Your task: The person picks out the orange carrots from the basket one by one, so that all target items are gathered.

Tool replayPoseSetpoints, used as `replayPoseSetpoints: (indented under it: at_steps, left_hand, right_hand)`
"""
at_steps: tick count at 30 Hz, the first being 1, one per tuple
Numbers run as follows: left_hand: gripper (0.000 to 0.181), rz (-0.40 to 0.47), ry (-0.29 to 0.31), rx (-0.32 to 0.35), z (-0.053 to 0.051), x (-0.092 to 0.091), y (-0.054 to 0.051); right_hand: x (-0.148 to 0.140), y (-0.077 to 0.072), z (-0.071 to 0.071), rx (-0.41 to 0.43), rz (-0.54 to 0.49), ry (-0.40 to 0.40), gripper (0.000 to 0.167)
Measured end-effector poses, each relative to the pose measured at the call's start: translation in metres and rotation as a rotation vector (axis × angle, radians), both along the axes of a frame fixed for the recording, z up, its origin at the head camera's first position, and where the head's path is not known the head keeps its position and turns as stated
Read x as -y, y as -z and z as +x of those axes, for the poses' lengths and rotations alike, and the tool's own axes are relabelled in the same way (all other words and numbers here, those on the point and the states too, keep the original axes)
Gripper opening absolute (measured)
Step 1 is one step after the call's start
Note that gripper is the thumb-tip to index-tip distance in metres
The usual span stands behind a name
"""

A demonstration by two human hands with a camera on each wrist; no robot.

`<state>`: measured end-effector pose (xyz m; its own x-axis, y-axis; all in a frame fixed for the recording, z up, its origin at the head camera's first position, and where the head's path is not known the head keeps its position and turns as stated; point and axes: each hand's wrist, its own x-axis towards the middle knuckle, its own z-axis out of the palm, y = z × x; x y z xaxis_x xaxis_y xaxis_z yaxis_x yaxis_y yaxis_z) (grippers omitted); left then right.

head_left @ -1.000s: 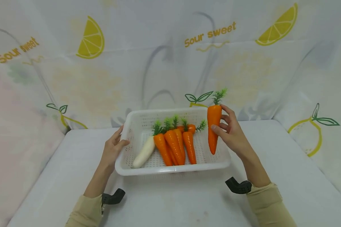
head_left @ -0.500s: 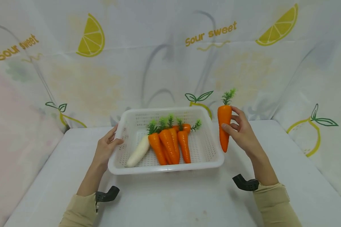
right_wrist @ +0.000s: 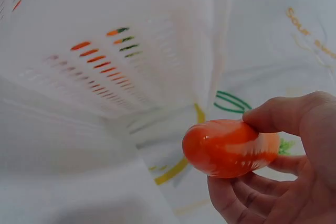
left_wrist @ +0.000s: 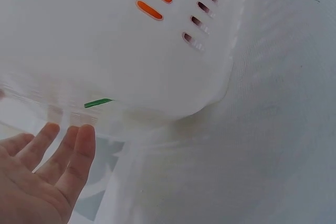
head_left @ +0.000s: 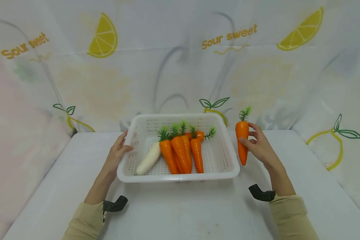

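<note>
A white plastic basket [head_left: 180,178] with slotted walls stands in the middle of the head view. My left hand [head_left: 117,154] holds its left rim, thumb over the edge and fingers along the outer wall [left_wrist: 121,61]. Inside lie a white radish [head_left: 149,159] at the left and several orange carrots [head_left: 180,155] with green tops. One more carrot [head_left: 242,133] is held upright beside the basket's right rim, between the thumb and fingers of my right hand [head_left: 259,145]. In the right wrist view that carrot [right_wrist: 226,148] points its tip at the camera.
A white-covered table [head_left: 183,210] lies under the basket. Close behind it hangs a pale cloth backdrop [head_left: 132,73] printed with lemons and lettering, which also runs along both sides. Dark wrist cameras [head_left: 115,204] stick out from the cuffs.
My right hand has carried the carrot from over the basket's right side outward to the right, then lower. The basket has shifted slightly left with my left hand on it.
</note>
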<state>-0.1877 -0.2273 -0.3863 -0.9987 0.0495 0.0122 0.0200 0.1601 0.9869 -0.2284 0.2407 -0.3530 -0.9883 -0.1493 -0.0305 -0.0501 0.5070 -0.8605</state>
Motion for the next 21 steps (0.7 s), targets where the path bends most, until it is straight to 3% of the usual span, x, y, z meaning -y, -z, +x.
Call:
replayPoseSetpoints:
  at_steps: [11, 21]
  left_hand:
    - [0.065, 0.054, 0.027, -0.010, -0.003, -0.001, 0.002]
    - [0.064, 0.090, 0.039, -0.024, -0.003, -0.001, 0.005]
  right_hand:
    - [-0.009, 0.052, -0.020, 0.146, 0.040, 0.071, 0.082]
    - [-0.013, 0.074, -0.025, 0.008, 0.157, 0.116, 0.076]
